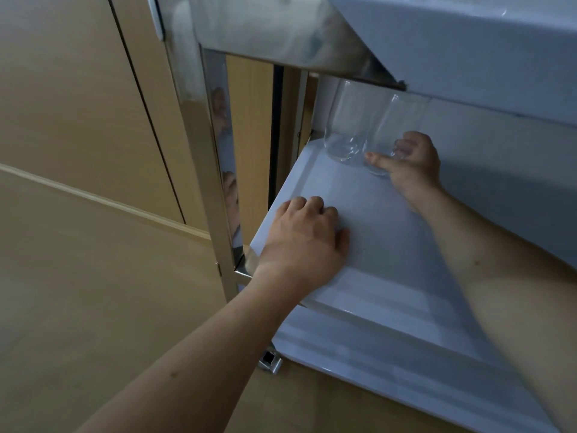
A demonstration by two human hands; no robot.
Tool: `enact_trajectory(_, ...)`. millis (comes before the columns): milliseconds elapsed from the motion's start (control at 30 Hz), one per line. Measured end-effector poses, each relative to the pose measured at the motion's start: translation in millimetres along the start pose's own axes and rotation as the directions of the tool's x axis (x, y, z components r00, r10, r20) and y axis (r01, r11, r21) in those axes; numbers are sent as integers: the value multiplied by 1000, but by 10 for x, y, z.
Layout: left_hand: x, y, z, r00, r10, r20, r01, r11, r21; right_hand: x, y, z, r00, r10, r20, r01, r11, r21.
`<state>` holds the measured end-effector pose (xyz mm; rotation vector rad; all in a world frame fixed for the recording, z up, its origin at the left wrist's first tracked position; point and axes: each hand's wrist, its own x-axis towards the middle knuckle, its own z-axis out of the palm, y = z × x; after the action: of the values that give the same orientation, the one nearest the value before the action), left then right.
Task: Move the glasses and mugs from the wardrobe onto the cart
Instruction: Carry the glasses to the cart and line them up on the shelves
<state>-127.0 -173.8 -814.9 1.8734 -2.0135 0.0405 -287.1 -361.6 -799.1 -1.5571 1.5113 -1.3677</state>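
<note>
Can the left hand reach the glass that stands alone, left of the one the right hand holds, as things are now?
Probably yes. The left hand rests on the white shelf, and the bare shelf surface between it and the free glass holds nothing. The right hand grips the other glass on the far side.

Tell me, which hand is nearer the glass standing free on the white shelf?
Right. The right hand grips the neighbouring glass, right beside the free glass; the left hand rests nearer the shelf front.

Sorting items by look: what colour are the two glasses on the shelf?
Clear, colourless glasses, seen in the head view.
</note>
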Motion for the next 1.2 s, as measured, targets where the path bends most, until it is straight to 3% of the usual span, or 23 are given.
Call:
enact_trajectory(367, 30, -2, 48, 1000, -5, -23, 5, 1000, 3, 177, 129, 65, 1000, -10, 27, 12, 997, -78)
enact_trajectory(533, 27, 17, 19, 1000, -28, -7, 28, 999, 21, 211, 87, -15, 996, 57, 62, -49, 992, -118)
enact_trajectory(733, 35, 35, -8, 1000, -21, 9, 21, 999, 41, -228, 8, -233, 989, 88, 122, -64, 980, -187)
enact_trajectory(1000, -42, 91, -155, 995, -65, 75, 67, 997, -29, -1313, -216, -764, 949, 3, 317, 164, 851, -498)
enact_trajectory(1200, -124, 219, -235, 999, -31, 35, 35, 993, -114, -1868, -248, -1082, 927, 11, 374, 219, 795, -565)
